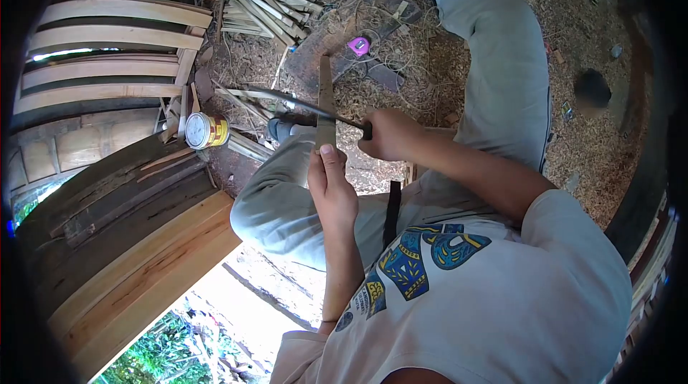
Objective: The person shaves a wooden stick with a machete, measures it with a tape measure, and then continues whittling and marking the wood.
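My left hand (332, 182) is closed around the lower end of a narrow wooden strip (325, 86), thumb along its face. The strip points away from me, its far end over a dark board on the ground. In my right hand (393, 134) is the dark handle of a long-bladed knife (308, 105). Its thin blade reaches left, crossing the strip just above my left thumb in this view. Both hands are in front of my spread knees, the right one beside the strip.
A pink tape measure (359, 45) rests on the dark board (308, 61). Behind it lies a pile of thin wood strips (269, 7). A white-and-yellow bucket (206, 131) stands at left near slatted wood (115, 36) and a thick plank (154, 276). Shavings (595, 162) cover the ground.
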Tool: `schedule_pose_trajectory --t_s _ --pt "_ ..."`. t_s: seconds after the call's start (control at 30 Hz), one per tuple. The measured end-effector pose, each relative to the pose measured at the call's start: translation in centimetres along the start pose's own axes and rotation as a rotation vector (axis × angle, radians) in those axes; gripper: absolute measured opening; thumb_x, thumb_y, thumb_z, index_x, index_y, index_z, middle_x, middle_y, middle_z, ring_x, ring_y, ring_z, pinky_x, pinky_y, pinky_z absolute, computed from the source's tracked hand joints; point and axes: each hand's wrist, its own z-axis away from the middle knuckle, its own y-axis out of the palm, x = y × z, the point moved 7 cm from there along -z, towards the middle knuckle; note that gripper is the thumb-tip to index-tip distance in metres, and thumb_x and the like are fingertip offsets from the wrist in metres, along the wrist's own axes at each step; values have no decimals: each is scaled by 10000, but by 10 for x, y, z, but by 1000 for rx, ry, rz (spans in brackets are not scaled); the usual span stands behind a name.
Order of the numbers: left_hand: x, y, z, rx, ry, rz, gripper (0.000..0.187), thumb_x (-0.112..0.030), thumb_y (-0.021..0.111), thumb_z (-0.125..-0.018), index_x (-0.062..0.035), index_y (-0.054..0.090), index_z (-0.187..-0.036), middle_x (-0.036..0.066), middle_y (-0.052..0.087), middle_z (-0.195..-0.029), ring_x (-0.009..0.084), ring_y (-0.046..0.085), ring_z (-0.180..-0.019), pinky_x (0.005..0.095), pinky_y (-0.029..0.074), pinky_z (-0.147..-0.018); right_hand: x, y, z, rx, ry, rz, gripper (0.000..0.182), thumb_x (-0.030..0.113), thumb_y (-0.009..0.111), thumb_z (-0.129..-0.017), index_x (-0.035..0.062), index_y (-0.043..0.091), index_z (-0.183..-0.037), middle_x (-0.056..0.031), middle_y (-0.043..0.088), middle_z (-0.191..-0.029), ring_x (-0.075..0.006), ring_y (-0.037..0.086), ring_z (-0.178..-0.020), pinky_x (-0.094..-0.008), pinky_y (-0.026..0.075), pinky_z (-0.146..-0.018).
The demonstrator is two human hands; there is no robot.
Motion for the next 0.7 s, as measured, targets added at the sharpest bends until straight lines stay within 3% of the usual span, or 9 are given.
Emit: schedule_pose_trajectory --t_s 0.07,0.13,0.17,0.27,0.3,0.4,0.53,0.6,0.7 --pt "-2 -5 0 16 31 -131 410 -325 445 -1125 7 520 -896 48 506 -745 146 458 -700 331 400 -654 -7 -7 2 -49 31 23 275 269 759 -751 26 720 -875 -171 690 -756 -383 694 -741 -471 549 -697" --pt "-14 0 0 90 96 -429 425 -320 463 -1112 51 535 -918 169 562 -738 274 535 -689 423 425 -650 20 -14 14 -74 -258 58 286 285 767 -757 29 716 -874 -172 693 -763 -386 696 -741 -473 550 -698" --pt "-23 2 1 117 116 -511 404 -296 481 -1094 64 550 -925 272 574 -742 430 577 -690 500 423 -641 28 -13 20 24 -257 32 291 290 771 -757 27 716 -868 -181 698 -775 -389 696 -743 -485 546 -702" --pt "-25 0 0 195 202 -730 376 -272 489 -1084 48 554 -897 285 584 -729 500 582 -698 526 419 -630 13 0 10 -109 -229 10 271 283 768 -760 37 720 -861 -180 694 -771 -391 692 -738 -485 543 -698" --pt "-30 1 2 195 206 -748 373 -266 491 -1081 35 548 -869 283 587 -719 518 581 -688 548 413 -622 3 2 2 -44 -72 1 260 278 763 -771 40 726 -867 -182 695 -772 -390 695 -742 -482 544 -702" --pt "-28 2 -1 213 170 -717 350 -249 540 -1050 22 540 -829 258 596 -710 482 594 -667 540 422 -615 -6 -3 -6 -78 -1 35 249 273 763 -771 46 725 -864 -179 698 -771 -387 700 -755 -481 546 -705" --pt "-34 -3 -9 234 232 -772 294 -243 595 -1018 40 612 -943 235 626 -757 405 609 -653 468 449 -597 19 -13 13 -148 -238 119 240 275 750 -758 55 719 -849 -184 678 -739 -380 700 -734 -485 540 -673" --pt "-59 -9 -18 172 413 -839 247 -189 674 -909 1 603 -768 178 650 -729 393 632 -649 508 470 -630 7 -12 4 -179 -205 102 261 296 745 -768 46 713 -836 -185 679 -733 -392 691 -720 -491 547 -678" --pt "-92 -34 -40 134 540 -1040 169 -186 680 -919 -29 678 -856 151 667 -767 354 658 -684 470 504 -682 -12 -15 -6 -193 -81 27 298 319 737 -778 25 701 -814 -193 674 -719 -408 678 -701 -494 548 -678"
